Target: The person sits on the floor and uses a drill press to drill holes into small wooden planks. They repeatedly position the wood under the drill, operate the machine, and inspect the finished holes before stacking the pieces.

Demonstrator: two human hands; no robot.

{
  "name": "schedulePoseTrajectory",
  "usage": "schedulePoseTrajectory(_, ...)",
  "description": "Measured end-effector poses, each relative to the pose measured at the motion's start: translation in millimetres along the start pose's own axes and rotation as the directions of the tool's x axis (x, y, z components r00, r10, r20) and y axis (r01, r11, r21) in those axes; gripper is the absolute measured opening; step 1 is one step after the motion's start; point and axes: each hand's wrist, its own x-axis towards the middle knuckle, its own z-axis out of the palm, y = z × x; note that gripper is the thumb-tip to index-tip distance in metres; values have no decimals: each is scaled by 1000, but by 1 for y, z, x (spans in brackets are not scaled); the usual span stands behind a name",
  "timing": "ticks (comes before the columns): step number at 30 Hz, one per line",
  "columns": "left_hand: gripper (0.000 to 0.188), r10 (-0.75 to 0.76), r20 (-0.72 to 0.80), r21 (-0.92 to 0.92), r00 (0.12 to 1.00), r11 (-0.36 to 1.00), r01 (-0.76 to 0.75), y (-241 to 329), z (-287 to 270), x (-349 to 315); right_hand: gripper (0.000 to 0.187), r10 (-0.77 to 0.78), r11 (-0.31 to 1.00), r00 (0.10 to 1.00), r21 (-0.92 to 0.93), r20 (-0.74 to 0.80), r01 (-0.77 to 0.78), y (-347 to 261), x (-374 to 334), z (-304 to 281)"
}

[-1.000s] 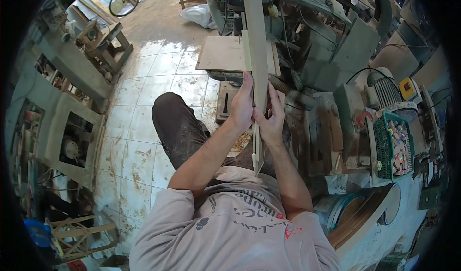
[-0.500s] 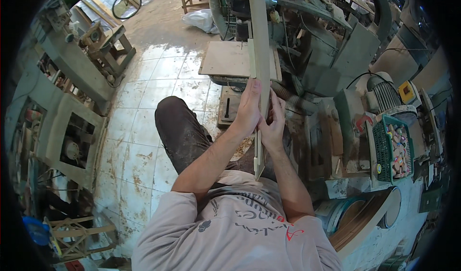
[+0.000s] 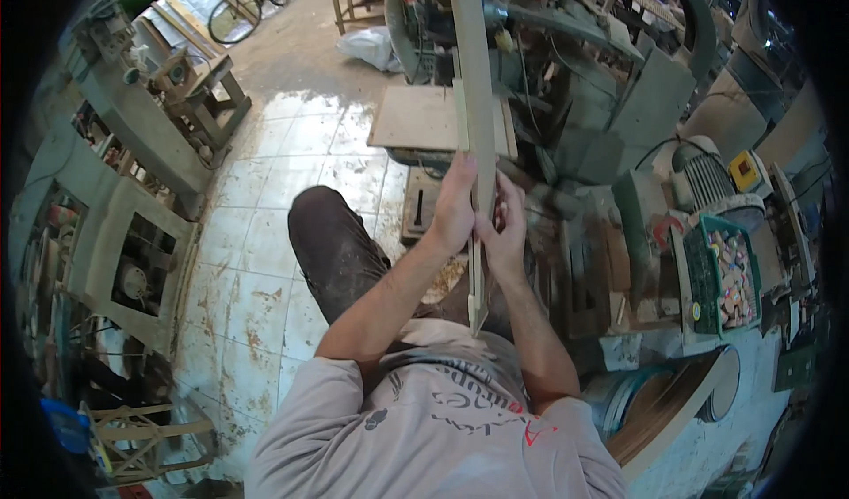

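Observation:
A long, pale wooden board (image 3: 478, 66) stretches away from my lap, seen nearly edge-on. Along its left side lies a thinner, lighter wooden strip (image 3: 461, 114). My left hand (image 3: 455, 205) is closed on the board's left side, thumb pointing up along it. From the right side my right hand (image 3: 506, 229) grips the same board, fingers curled against its face. The near end of the board tapers down close to my shirt. Its far part passes over a flat machine table (image 3: 411, 119); I cannot tell whether it touches.
To the right are a dusty electric motor (image 3: 703, 174) and a green plastic crate (image 3: 705, 274) of small wooden pieces. A curved wooden piece (image 3: 676, 402) lies lower right. Machine frames (image 3: 124, 243) line the left, beside the tiled floor (image 3: 256, 234). A bicycle (image 3: 235, 17) stands far left.
The whole view has shifted slightly, with the scene sitting a little lower. The far part of the board has swung slightly left, and both hands keep their hold on it.

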Motion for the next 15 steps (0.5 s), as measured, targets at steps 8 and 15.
schedulePoseTrajectory(8,52,-114,-45,-76,992,991,111,-11,-14,3,54,-97,990,993,-110,-65,89,0,3,13)
schedulePoseTrajectory(15,52,-136,-107,-32,985,991,133,-9,-13,5,67,-115,990,991,-94,-66,108,21,3,15)
